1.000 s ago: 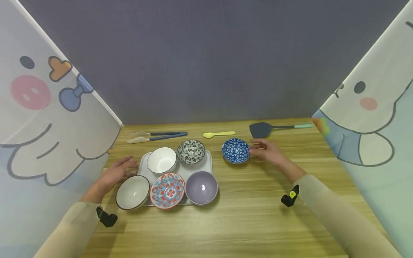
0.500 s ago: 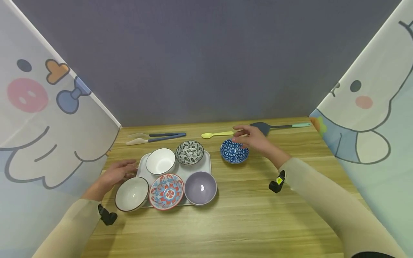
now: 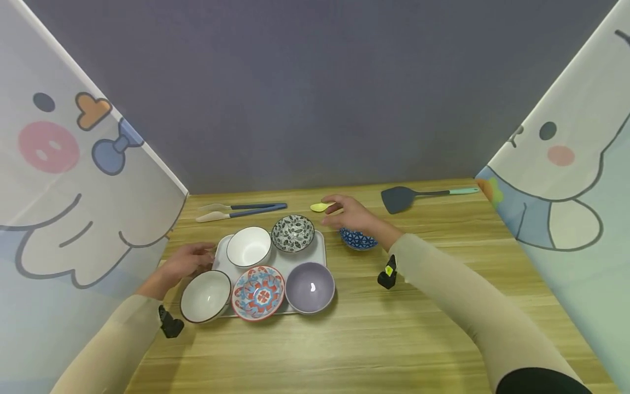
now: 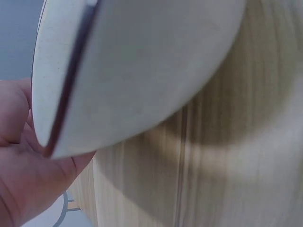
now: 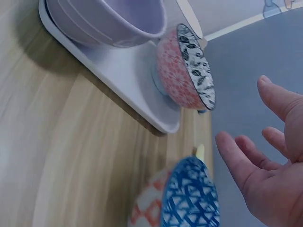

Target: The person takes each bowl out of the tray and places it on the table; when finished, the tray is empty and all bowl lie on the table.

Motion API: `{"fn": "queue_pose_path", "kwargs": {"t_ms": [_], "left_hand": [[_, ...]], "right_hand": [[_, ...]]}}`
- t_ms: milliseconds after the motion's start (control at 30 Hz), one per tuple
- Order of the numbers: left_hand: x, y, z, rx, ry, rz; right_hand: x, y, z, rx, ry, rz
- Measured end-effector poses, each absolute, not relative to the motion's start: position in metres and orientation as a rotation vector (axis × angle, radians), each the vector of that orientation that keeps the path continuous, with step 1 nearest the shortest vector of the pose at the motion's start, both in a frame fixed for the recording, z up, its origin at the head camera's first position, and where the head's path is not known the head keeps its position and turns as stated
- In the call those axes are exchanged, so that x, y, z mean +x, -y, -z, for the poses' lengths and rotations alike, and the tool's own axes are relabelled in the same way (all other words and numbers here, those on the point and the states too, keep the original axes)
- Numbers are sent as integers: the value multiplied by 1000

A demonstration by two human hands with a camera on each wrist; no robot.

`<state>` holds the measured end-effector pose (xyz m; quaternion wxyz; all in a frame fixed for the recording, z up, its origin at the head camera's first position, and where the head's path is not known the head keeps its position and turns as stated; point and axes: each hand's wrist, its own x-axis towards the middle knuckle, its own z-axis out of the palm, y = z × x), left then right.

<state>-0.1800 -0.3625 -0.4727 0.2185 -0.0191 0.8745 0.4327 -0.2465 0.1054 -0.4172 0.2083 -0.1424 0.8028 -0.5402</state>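
Note:
My right hand (image 3: 351,215) is above and in front of the blue triangle-patterned bowl (image 3: 358,239), partly covering it. Its fingers are spread and hold nothing; the right wrist view shows a gap between them and the black leaf-patterned bowl (image 5: 195,66). At the left, my left hand (image 3: 186,262) is beside the white tray (image 3: 317,253) and the dark-rimmed white bowl (image 3: 205,296). The left wrist view has this bowl (image 4: 142,71) in front of the hand's fingers, so whether they touch it is hidden.
On the tray also stand a white bowl (image 3: 249,246), a red-and-blue flowered bowl (image 3: 258,294) and a purple bowl (image 3: 310,288). Along the back lie tongs (image 3: 241,212), a yellow spoon (image 3: 320,207) partly behind the right hand, and a dark spatula (image 3: 400,199). Printed panels flank the table.
My right hand has left the right rim of the blue bowl and moved left, over and past it, towards the leaf-patterned bowl. The blue bowl stays put; the left hand has barely moved.

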Motion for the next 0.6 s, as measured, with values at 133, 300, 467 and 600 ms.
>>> {"fn": "queue_pose_path", "kwargs": {"t_ms": [133, 300, 467, 600], "left_hand": [[-185, 363, 474, -25, -2412, -1228], [-190, 362, 475, -33, -2396, -1248], [-192, 361, 475, -58, -2385, -1260], [-192, 361, 476, -51, -2399, -1247]], "right_hand": [[-247, -92, 424, -427, -2297, 1410], [-245, -79, 427, -421, -2352, 1365], [-243, -70, 431, -396, -2355, 1330], [-241, -66, 436, -349, -2331, 1334]]}}
